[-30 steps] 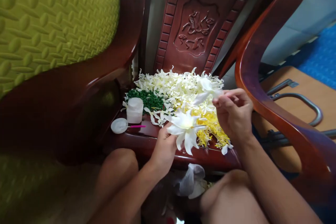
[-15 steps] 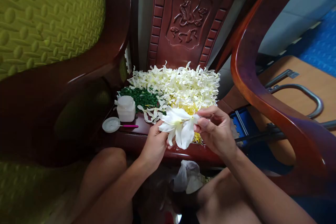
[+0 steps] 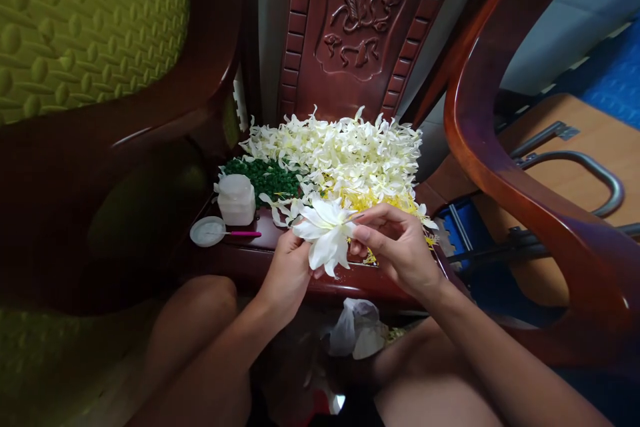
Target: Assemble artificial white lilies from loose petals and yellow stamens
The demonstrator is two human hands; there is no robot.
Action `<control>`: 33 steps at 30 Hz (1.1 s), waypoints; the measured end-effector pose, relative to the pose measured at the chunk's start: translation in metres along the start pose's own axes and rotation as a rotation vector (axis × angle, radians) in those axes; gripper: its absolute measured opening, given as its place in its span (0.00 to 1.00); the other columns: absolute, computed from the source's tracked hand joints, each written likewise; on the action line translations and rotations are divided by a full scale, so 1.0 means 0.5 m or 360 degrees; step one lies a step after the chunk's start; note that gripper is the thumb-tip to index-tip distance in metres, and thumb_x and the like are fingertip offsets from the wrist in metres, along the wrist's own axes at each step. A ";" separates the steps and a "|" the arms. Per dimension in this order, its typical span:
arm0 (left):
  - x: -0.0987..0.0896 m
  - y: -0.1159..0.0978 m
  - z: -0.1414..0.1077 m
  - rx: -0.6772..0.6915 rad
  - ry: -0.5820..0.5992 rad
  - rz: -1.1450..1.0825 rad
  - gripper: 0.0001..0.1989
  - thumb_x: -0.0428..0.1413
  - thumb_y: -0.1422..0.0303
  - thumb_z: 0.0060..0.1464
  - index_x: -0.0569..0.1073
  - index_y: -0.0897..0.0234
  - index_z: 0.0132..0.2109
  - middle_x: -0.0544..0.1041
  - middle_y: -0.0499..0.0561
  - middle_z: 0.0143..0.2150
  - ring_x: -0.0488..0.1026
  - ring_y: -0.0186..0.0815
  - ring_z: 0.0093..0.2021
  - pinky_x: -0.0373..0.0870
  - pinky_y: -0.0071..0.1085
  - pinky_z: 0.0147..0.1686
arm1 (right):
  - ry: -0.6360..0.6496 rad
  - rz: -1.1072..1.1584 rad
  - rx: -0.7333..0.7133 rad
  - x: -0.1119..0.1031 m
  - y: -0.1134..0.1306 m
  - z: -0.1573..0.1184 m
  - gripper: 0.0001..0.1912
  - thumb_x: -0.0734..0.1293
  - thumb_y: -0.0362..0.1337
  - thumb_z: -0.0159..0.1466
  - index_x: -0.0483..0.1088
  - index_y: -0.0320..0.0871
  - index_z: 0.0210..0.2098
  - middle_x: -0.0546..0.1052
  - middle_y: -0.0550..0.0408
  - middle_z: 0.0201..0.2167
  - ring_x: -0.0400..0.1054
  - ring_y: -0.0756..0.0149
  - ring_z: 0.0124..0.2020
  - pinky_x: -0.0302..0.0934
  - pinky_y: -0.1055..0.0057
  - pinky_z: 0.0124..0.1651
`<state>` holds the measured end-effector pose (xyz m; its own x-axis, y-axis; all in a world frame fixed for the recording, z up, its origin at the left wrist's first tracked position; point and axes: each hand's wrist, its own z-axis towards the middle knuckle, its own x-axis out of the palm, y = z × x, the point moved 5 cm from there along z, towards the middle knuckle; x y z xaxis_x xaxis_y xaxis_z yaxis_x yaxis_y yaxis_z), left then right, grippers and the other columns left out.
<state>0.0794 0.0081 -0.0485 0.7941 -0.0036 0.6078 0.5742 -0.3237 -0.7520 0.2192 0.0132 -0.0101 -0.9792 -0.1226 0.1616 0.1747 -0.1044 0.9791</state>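
A white many-petalled flower (image 3: 327, 230) is held over the front edge of the wooden seat. My left hand (image 3: 289, 273) grips it from the left and below, its fingertips partly hidden by petals. My right hand (image 3: 400, 247) pinches the flower's right side between thumb and forefinger. Behind it lies a wide pile of loose white petals (image 3: 345, 147), with yellow thin pieces (image 3: 385, 200) along its near side. Small green pieces (image 3: 270, 179) are heaped at the pile's left.
A white jar (image 3: 237, 200) stands at the seat's left, beside a lid (image 3: 207, 231) with a pink-handled tool (image 3: 245, 234) resting on it. The chair's curved armrest (image 3: 465, 107) rises at right. A plastic bag (image 3: 355, 330) is below the seat.
The flower has turned so its petals fan out more toward the camera. My right hand has moved slightly left with it. The camera view has shifted a little.
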 end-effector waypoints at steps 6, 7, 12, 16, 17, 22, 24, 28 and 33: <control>-0.002 0.004 0.001 0.0032 -0.0010 0.0070 0.09 0.66 0.66 0.43 0.75 0.66 0.27 0.67 0.43 0.21 0.56 0.23 0.20 0.55 0.23 0.20 | -0.0126 -0.0753 -0.0750 -0.010 0.064 -0.014 0.11 0.76 0.34 0.58 0.79 0.47 0.41 0.80 0.56 0.35 0.71 0.70 0.32 0.68 0.71 0.34; -0.002 0.006 0.002 0.0021 -0.0012 0.0090 0.09 0.67 0.66 0.43 0.75 0.66 0.27 0.67 0.43 0.21 0.56 0.24 0.20 0.55 0.23 0.20 | -0.0108 -0.0823 -0.0817 -0.007 0.071 -0.018 0.11 0.75 0.34 0.59 0.79 0.47 0.42 0.80 0.56 0.36 0.72 0.69 0.34 0.68 0.70 0.36; 0.003 0.012 0.004 0.0009 0.0087 0.0123 0.11 0.67 0.63 0.44 0.75 0.66 0.27 0.65 0.43 0.20 0.55 0.24 0.20 0.53 0.23 0.19 | 0.0008 -0.1023 -0.0875 0.013 0.079 -0.024 0.09 0.72 0.30 0.63 0.78 0.47 0.43 0.82 0.56 0.36 0.73 0.68 0.37 0.68 0.67 0.41; 0.002 0.012 0.002 0.0019 0.0104 0.0152 0.11 0.65 0.63 0.47 0.75 0.65 0.28 0.63 0.42 0.19 0.54 0.24 0.19 0.53 0.23 0.19 | 0.0040 -0.0978 -0.0939 0.025 0.080 -0.025 0.08 0.73 0.29 0.62 0.77 0.46 0.41 0.82 0.55 0.36 0.74 0.67 0.36 0.69 0.67 0.39; 0.001 0.012 0.002 0.0018 0.0101 0.0162 0.10 0.65 0.63 0.47 0.75 0.65 0.28 0.63 0.42 0.19 0.55 0.24 0.19 0.53 0.23 0.19 | 0.0040 -0.0975 -0.0945 0.027 0.080 -0.024 0.08 0.73 0.28 0.62 0.77 0.46 0.40 0.82 0.55 0.36 0.74 0.67 0.36 0.69 0.67 0.39; -0.004 0.013 0.003 0.0031 0.0093 0.0190 0.06 0.60 0.72 0.44 0.70 0.65 0.24 0.62 0.42 0.18 0.56 0.25 0.20 0.53 0.23 0.20 | 0.0019 -0.1002 -0.1017 0.033 0.081 -0.025 0.09 0.74 0.26 0.61 0.77 0.45 0.38 0.82 0.55 0.35 0.75 0.67 0.35 0.69 0.67 0.40; -0.006 0.014 0.003 0.0021 0.0081 0.0190 0.04 0.58 0.75 0.42 0.70 0.64 0.25 0.62 0.42 0.18 0.55 0.25 0.20 0.53 0.23 0.20 | 0.0036 -0.1011 -0.1046 0.036 0.081 -0.028 0.09 0.74 0.26 0.60 0.76 0.44 0.38 0.82 0.55 0.35 0.75 0.67 0.36 0.69 0.67 0.40; -0.008 0.014 0.004 0.0015 0.0084 0.0232 0.03 0.56 0.76 0.41 0.70 0.64 0.26 0.61 0.41 0.17 0.54 0.26 0.20 0.53 0.24 0.20 | 0.0034 -0.1004 -0.1072 0.036 0.083 -0.031 0.11 0.74 0.25 0.60 0.77 0.43 0.41 0.81 0.54 0.35 0.74 0.69 0.35 0.68 0.70 0.38; -0.009 0.011 0.001 0.0008 0.0026 0.0263 0.06 0.61 0.72 0.41 0.71 0.64 0.25 0.62 0.41 0.18 0.53 0.25 0.20 0.52 0.24 0.20 | 0.0039 -0.0991 -0.1093 0.038 0.086 -0.033 0.10 0.73 0.24 0.61 0.78 0.42 0.40 0.81 0.53 0.35 0.74 0.70 0.37 0.69 0.72 0.39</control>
<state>0.0790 0.0070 -0.0558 0.8743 -0.0719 0.4800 0.4373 -0.3125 -0.8433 0.2096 -0.0100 0.0329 -0.9158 0.1320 -0.3793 -0.3518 -0.7194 0.5990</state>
